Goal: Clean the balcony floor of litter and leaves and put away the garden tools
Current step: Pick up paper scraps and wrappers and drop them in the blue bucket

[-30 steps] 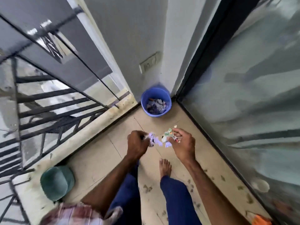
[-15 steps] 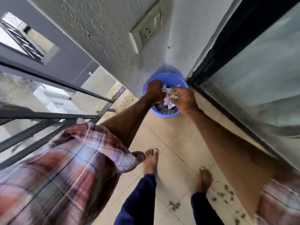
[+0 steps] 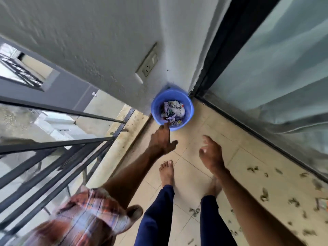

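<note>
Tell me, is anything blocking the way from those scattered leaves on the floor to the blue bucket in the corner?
Nothing visible does. Bare floor tiles run from the leaves to the blue bucket, which stands uncovered with litter inside. Only the person's own feet stand nearby.

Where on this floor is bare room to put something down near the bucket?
Bare beige tiles lie between the round blue plastic bucket, the glass door's dark track and the right hand. Crowded: dry leaves scatter the floor at lower right.
</note>
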